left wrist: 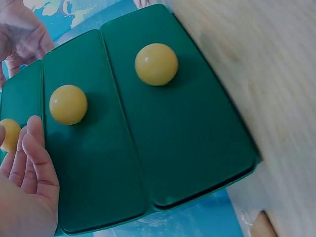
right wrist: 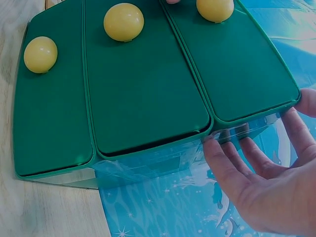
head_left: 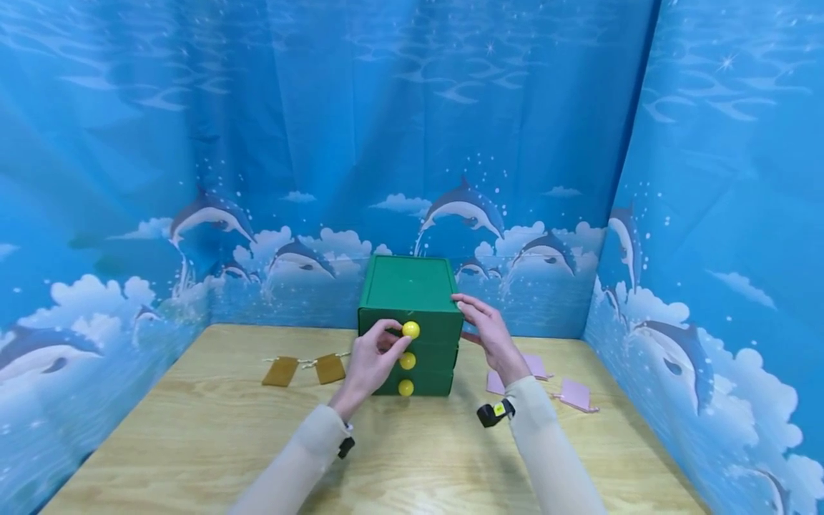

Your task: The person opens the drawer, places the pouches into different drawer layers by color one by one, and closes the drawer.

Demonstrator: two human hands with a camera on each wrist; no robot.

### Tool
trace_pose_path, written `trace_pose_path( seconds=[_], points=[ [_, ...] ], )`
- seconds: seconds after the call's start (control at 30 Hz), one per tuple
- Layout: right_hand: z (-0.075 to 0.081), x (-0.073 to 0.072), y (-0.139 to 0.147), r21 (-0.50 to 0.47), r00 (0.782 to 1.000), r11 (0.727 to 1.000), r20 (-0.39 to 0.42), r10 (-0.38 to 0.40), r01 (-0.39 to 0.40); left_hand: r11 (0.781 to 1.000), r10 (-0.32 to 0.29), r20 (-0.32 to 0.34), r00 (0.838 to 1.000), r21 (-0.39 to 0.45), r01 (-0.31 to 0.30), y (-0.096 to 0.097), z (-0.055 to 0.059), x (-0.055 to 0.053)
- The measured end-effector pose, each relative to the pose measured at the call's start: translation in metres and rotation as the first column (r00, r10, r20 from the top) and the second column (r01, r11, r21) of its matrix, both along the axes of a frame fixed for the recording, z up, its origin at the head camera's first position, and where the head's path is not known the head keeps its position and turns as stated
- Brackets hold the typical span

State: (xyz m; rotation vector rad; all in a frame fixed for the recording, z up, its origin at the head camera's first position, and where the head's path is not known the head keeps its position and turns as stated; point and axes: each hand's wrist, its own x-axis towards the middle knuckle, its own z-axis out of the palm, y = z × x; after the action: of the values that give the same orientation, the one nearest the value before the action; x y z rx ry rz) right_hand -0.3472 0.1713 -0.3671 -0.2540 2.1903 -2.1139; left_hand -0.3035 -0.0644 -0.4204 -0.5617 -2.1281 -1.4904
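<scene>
A green three-drawer box (head_left: 412, 282) stands on the table with a round yellow knob on each drawer front. My left hand (head_left: 375, 357) pinches the top yellow knob (head_left: 410, 330) between thumb and fingers. In the left wrist view, that top knob (left wrist: 10, 135) is partly hidden by the hand. The middle knob (head_left: 407, 360) and the bottom knob (head_left: 405, 388) sit untouched below. At the box's upper right edge rests my right hand (head_left: 486, 332). The right wrist view shows its extended fingers (right wrist: 227, 168) against the side of the box. All three drawers look closed.
Two brown drawstring pouches (head_left: 280, 371) lie on the wooden table (head_left: 212, 429) left of the box. Several pink pouches (head_left: 575, 394) lie to the right, partly behind the right wrist. A blue dolphin-print curtain (head_left: 322, 143) surrounds the table's back and sides.
</scene>
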Motion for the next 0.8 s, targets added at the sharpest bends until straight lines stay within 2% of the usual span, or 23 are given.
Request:
trace_pose_path(
  seconds=[0.1, 0.2, 0.37, 0.5, 0.67, 0.8],
  points=[
    [0.002, -0.001, 0.0, 0.001, 1.0, 1.0, -0.002, 0.002, -0.002, 1.0, -0.027, 0.053, 0.998, 0.014, 0.026, -0.001, -0.003, 0.0],
    [0.002, -0.002, 0.001, -0.001, 1.0, 1.0, 0.004, 0.0, 0.0, 0.998, -0.058, 0.116, 0.992, -0.021, 0.06, -0.002, -0.007, -0.001],
    [0.002, -0.002, 0.002, -0.002, 1.0, 1.0, 0.013, 0.0, 0.001, 0.985, -0.091, 0.222, 0.971, -0.121, 0.12, -0.005, -0.013, -0.002],
    [0.001, -0.002, 0.001, -0.009, 1.0, 1.0, 0.017, -0.002, 0.002, 0.977, -0.107, 0.294, 0.95, -0.144, 0.155, -0.008, -0.016, -0.001],
    [-0.001, -0.002, 0.001, -0.01, 1.0, 1.0, 0.008, 0.01, -0.01, 0.972, -0.132, 0.323, 0.937, -0.145, 0.187, -0.01, -0.018, -0.001],
    [-0.001, -0.003, 0.0, -0.011, 1.0, 1.0, 0.009, 0.014, -0.014, 0.96, -0.137, 0.319, 0.938, -0.19, 0.205, -0.013, -0.018, -0.001]
  ],
)
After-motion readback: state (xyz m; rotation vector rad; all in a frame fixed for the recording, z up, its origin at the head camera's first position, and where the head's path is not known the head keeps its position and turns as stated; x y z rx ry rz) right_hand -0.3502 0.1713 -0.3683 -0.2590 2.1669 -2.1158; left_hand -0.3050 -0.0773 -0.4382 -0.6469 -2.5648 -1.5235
